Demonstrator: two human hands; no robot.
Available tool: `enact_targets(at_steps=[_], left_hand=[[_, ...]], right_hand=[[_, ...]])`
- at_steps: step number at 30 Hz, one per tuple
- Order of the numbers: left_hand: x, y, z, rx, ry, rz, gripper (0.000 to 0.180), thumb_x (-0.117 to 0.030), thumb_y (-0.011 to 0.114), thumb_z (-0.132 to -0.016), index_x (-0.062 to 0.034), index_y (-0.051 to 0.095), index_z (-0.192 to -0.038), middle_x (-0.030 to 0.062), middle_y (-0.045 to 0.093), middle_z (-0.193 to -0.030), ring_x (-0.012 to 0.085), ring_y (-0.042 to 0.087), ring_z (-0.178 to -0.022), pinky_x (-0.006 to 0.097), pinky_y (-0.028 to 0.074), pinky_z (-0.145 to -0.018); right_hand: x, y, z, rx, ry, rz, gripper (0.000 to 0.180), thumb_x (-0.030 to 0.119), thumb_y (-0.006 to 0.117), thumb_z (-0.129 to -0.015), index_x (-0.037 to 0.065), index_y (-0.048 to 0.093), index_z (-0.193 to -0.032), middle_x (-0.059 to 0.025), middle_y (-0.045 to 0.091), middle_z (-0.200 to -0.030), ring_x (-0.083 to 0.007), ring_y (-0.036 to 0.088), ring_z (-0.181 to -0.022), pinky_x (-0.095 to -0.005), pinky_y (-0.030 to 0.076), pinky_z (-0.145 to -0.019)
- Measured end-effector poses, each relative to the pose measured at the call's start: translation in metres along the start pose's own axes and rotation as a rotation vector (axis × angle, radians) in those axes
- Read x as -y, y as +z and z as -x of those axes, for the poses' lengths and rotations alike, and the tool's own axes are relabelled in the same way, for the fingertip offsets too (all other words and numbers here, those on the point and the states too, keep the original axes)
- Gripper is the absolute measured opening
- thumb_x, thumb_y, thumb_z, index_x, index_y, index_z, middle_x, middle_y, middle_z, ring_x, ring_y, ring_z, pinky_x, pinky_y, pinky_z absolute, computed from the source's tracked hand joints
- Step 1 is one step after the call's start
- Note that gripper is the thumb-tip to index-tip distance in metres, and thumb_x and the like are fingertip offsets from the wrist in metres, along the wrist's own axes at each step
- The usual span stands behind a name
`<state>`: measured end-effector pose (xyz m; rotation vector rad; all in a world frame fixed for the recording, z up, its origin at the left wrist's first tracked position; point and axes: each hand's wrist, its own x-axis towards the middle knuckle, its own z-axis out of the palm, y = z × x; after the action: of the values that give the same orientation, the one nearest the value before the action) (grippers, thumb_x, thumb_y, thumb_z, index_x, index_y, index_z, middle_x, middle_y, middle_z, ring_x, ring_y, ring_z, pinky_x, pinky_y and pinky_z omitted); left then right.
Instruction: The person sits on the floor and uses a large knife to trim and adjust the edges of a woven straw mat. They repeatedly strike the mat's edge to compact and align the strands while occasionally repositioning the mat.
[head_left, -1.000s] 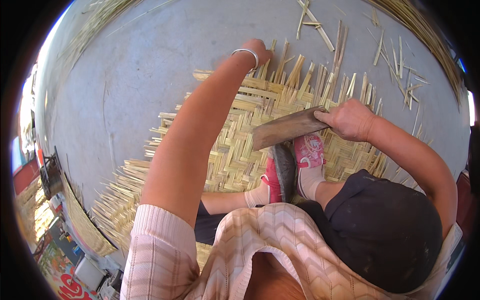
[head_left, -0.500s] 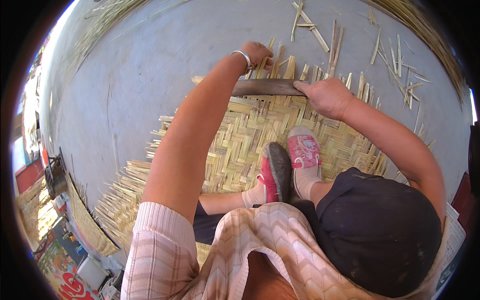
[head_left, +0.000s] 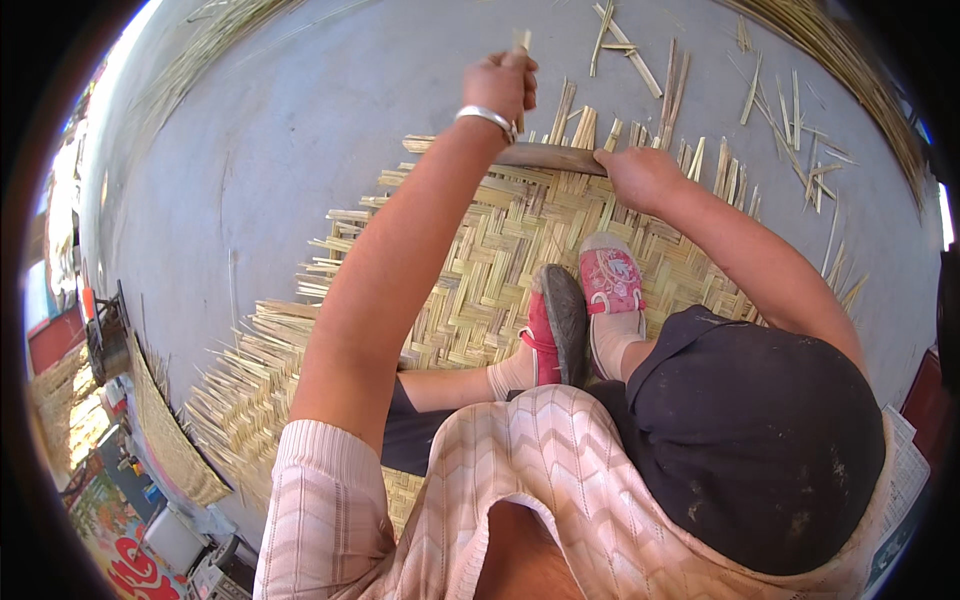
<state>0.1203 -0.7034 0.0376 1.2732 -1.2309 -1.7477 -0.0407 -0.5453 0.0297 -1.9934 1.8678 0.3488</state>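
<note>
A herringbone mat (head_left: 470, 300) woven from pale split strips lies under my feet, its loose ends sticking out around the edges. Above its far edge, my left hand (head_left: 500, 85) is closed round a short pale strip (head_left: 522, 42), whose end pokes up past the fingers. My right hand (head_left: 645, 178) grips the right end of a dark, slightly curved flat bar (head_left: 550, 157), which lies across the far edge of the weave. The bar's left part is hidden behind my left wrist, so I cannot tell its exact kind.
Cut strip pieces (head_left: 800, 130) litter the grey floor (head_left: 200, 200) at the far right. Bundles of long thin stalks (head_left: 840, 70) lie at the far right and far left. My pink shoes (head_left: 612, 280) rest on the mat. Another mat (head_left: 170, 430) stands at the left.
My left hand has lifted away from the mat's far edge, farther off and slightly left, with a strip in it. My right hand and the dark bar have shifted slightly away from me.
</note>
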Motion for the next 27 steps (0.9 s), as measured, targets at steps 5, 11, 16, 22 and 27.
enact_targets(at_steps=[5, 11, 16, 22, 27], left_hand=[[-0.042, -0.031, -0.04, -0.276, 0.372, -0.658, 0.065, -0.047, 0.065, -0.087, 0.0083, 0.054, -0.12, 0.024, 0.062, -0.109, 0.0337, 0.059, -0.105, 0.04, 0.048, -0.092], [0.056, 0.008, -0.059, 0.185, 0.03, -0.865, 0.078, -0.054, 0.061, -0.086, 0.0087, 0.051, -0.132, 0.0287, 0.055, -0.131, 0.0379, 0.053, -0.125, 0.038, 0.041, -0.104], [0.084, 0.042, -0.083, 0.35, -0.261, -0.778, 0.046, -0.047, 0.064, -0.088, -0.0032, 0.066, -0.101, 0.0039, 0.061, -0.078, 0.0143, 0.056, -0.066, 0.03, 0.052, -0.062], [0.077, 0.042, -0.072, 0.348, -0.298, -0.366, 0.039, -0.034, 0.059, -0.093, 0.003, 0.069, -0.09, 0.0106, 0.07, -0.08, 0.0192, 0.066, -0.07, 0.034, 0.053, -0.066], [0.078, 0.039, -0.045, 0.33, -0.165, -0.392, 0.028, -0.029, 0.061, -0.093, -0.0011, 0.067, -0.093, 0.0051, 0.069, -0.08, 0.0123, 0.063, -0.07, 0.028, 0.051, -0.064]], right_hand=[[0.011, -0.023, 0.019, 0.028, -0.039, 0.033, 0.036, 0.01, 0.055, -0.082, 0.01, 0.058, -0.118, -0.0177, 0.07, -0.085, -0.0366, 0.068, -0.082, -0.0472, 0.054, -0.069], [0.015, -0.04, 0.032, -0.005, -0.145, 0.111, 0.032, 0.009, 0.058, -0.079, 0.012, 0.058, -0.111, -0.0153, 0.069, -0.077, -0.0332, 0.069, -0.074, -0.0455, 0.054, -0.061], [-0.003, -0.033, 0.028, -0.046, -0.147, 0.112, 0.031, 0.011, 0.059, -0.08, 0.012, 0.058, -0.111, -0.0137, 0.069, -0.073, -0.0326, 0.07, -0.071, -0.0445, 0.054, -0.058], [-0.017, -0.019, 0.013, 0.025, -0.067, 0.066, 0.032, 0.01, 0.052, -0.086, 0.01, 0.058, -0.117, -0.0159, 0.07, -0.081, -0.0334, 0.07, -0.077, -0.0453, 0.054, -0.062], [-0.015, -0.001, 0.001, 0.039, -0.002, 0.0, 0.048, 0.008, 0.055, -0.081, 0.012, 0.056, -0.128, -0.0196, 0.069, -0.081, -0.0356, 0.069, -0.076, -0.0461, 0.054, -0.065]])
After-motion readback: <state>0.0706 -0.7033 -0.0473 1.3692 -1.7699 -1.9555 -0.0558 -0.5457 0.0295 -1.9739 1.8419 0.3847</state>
